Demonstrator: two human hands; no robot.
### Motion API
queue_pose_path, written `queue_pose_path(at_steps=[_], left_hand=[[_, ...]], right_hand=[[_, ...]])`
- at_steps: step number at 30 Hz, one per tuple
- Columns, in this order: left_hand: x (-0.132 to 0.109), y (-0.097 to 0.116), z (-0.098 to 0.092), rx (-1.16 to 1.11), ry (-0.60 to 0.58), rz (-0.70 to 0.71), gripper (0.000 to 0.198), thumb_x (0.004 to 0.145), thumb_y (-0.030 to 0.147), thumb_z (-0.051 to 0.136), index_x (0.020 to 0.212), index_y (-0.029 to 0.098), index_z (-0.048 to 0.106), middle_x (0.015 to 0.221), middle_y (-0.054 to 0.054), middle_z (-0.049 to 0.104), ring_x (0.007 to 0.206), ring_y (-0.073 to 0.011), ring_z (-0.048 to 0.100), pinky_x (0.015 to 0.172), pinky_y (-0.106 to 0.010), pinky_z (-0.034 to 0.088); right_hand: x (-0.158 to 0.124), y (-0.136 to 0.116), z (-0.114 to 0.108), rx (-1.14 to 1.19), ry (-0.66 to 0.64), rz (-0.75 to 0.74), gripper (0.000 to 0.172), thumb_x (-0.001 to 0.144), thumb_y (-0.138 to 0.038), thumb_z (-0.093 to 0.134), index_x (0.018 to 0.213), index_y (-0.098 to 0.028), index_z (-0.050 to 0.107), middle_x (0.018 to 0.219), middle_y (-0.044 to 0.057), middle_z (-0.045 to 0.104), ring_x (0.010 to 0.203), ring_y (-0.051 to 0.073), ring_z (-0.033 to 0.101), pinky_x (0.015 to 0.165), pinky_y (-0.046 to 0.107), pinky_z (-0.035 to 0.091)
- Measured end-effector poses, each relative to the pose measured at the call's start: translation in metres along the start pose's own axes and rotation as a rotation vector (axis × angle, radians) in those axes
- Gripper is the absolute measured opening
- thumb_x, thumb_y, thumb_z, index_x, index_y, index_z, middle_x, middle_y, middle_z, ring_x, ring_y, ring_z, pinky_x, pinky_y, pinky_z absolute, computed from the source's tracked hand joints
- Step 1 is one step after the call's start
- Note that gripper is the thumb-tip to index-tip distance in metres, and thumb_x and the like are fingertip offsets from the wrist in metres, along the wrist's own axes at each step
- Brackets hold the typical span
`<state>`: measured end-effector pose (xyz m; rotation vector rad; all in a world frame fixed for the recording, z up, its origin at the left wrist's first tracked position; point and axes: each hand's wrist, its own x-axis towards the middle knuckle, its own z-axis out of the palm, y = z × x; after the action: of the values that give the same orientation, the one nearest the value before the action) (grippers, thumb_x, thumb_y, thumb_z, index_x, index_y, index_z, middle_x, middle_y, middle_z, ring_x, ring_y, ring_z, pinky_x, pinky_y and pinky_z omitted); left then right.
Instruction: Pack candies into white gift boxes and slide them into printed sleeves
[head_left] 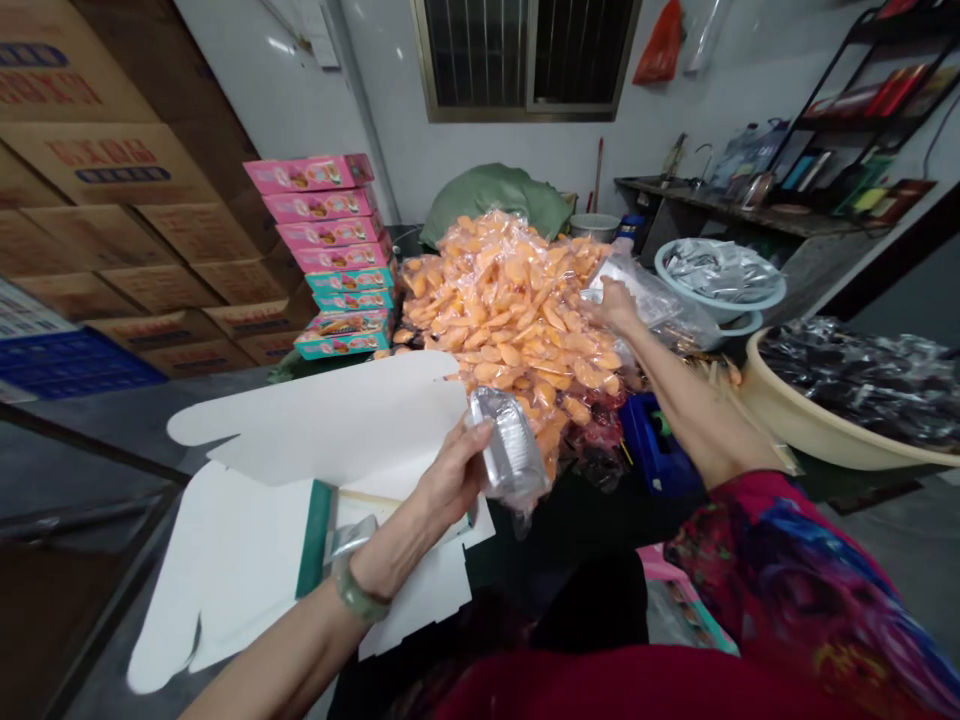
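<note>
My left hand (450, 475) is closed around a clear plastic packet (512, 455) with a silvery inside, held above an unfolded white cardboard box blank (247, 540). My right hand (615, 305) reaches far forward to the big heap of orange wrapped snacks (510, 310) and grips a clear plastic packet (637, 290) at the heap's right edge. A green bangle sits on my left wrist.
Stacked pink and teal boxes (330, 250) stand left of the heap, with brown cartons (112, 190) behind. A pale blue basin (720, 285) of silver packets and a beige basin (847, 400) of dark packets sit at the right. A blue tape dispenser (656, 445) lies below the heap.
</note>
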<state>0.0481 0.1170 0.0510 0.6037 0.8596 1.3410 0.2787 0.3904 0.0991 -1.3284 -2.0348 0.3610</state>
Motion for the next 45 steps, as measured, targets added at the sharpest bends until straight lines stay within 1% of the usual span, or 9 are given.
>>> queue_pose_path(at_steps=[2, 6, 9, 15, 24, 30, 35, 40, 45], left_hand=[[0.005, -0.006, 0.012, -0.011, 0.074, 0.054, 0.067, 0.051, 0.05, 0.096, 0.1, 0.016, 0.065, 0.092, -0.003, 0.072, 0.082, -0.0188, 0.067, 0.078, -0.032, 0.055], [0.011, -0.02, 0.026, 0.056, 0.128, 0.196, 0.073, 0.055, 0.047, 0.095, 0.112, 0.019, 0.058, 0.087, 0.001, 0.067, 0.076, -0.0146, 0.063, 0.073, -0.029, 0.053], [0.01, -0.025, 0.025, 0.086, 0.107, 0.295, 0.081, 0.057, 0.049, 0.095, 0.121, 0.022, 0.054, 0.087, 0.002, 0.066, 0.077, -0.0139, 0.063, 0.074, -0.028, 0.052], [0.002, -0.023, 0.012, 0.061, -0.031, 0.296, 0.107, 0.042, 0.048, 0.1, 0.132, 0.023, 0.048, 0.088, 0.003, 0.066, 0.076, -0.0146, 0.065, 0.072, -0.028, 0.054], [-0.003, -0.021, 0.015, 0.032, -0.141, 0.233, 0.081, 0.052, 0.042, 0.096, 0.116, 0.02, 0.052, 0.076, 0.004, 0.062, 0.063, -0.0127, 0.06, 0.06, -0.026, 0.051], [0.005, -0.021, 0.007, 0.008, -0.072, 0.175, 0.094, 0.057, 0.041, 0.095, 0.136, 0.023, 0.045, 0.094, 0.0, 0.067, 0.08, -0.0161, 0.066, 0.071, -0.028, 0.055], [-0.006, -0.021, 0.005, 0.063, -0.219, 0.071, 0.119, 0.057, 0.053, 0.095, 0.151, 0.026, 0.027, 0.079, 0.003, 0.067, 0.062, -0.0205, 0.069, 0.058, -0.034, 0.058], [-0.019, -0.024, 0.003, 0.082, -0.338, 0.022, 0.077, 0.06, 0.068, 0.087, 0.112, 0.02, 0.058, 0.057, 0.0, 0.064, 0.052, -0.0243, 0.067, 0.055, -0.039, 0.059], [-0.025, -0.03, -0.007, 0.066, -0.286, -0.001, 0.074, 0.05, 0.073, 0.089, 0.092, 0.02, 0.057, 0.059, -0.002, 0.063, 0.048, -0.0215, 0.063, 0.046, -0.033, 0.052]], right_hand=[[-0.043, -0.038, 0.0, 0.158, -0.019, 0.003, 0.03, 0.093, -0.047, 0.064, 0.089, -0.017, 0.067, 0.074, 0.003, 0.061, 0.075, 0.016, 0.054, 0.072, 0.028, 0.044], [-0.145, -0.103, 0.007, 0.538, -0.611, -0.236, 0.031, 0.088, -0.047, 0.068, 0.085, -0.016, 0.068, 0.071, -0.001, 0.061, 0.064, 0.01, 0.051, 0.059, 0.024, 0.042], [-0.185, -0.12, 0.014, 0.688, -0.675, -0.221, 0.036, 0.087, -0.048, 0.07, 0.072, -0.016, 0.063, 0.062, -0.004, 0.055, 0.057, 0.008, 0.048, 0.052, 0.021, 0.037], [-0.192, -0.119, 0.024, 0.92, -0.791, -0.083, 0.043, 0.078, -0.049, 0.082, 0.067, -0.018, 0.055, 0.057, -0.006, 0.053, 0.048, 0.005, 0.048, 0.044, 0.018, 0.036], [-0.204, -0.11, 0.045, 1.301, -0.93, 0.021, 0.043, 0.077, -0.05, 0.084, 0.068, -0.017, 0.057, 0.046, -0.01, 0.047, 0.039, 0.004, 0.041, 0.042, 0.018, 0.038], [-0.196, -0.099, 0.04, 1.266, -0.826, 0.068, 0.047, 0.079, -0.05, 0.082, 0.064, -0.017, 0.053, 0.051, -0.007, 0.054, 0.042, 0.004, 0.045, 0.042, 0.015, 0.035], [-0.2, -0.108, 0.041, 1.146, -0.884, 0.073, 0.04, 0.076, -0.05, 0.084, 0.072, -0.016, 0.065, 0.055, -0.005, 0.059, 0.045, 0.004, 0.05, 0.043, 0.015, 0.037], [-0.207, -0.123, 0.042, 1.145, -0.934, 0.054, 0.033, 0.078, -0.045, 0.084, 0.075, -0.016, 0.069, 0.06, -0.004, 0.063, 0.048, 0.006, 0.055, 0.045, 0.016, 0.042], [-0.22, -0.136, 0.048, 1.212, -0.94, 0.027, 0.037, 0.08, -0.049, 0.079, 0.073, -0.017, 0.062, 0.056, -0.005, 0.059, 0.046, 0.006, 0.051, 0.045, 0.018, 0.04]])
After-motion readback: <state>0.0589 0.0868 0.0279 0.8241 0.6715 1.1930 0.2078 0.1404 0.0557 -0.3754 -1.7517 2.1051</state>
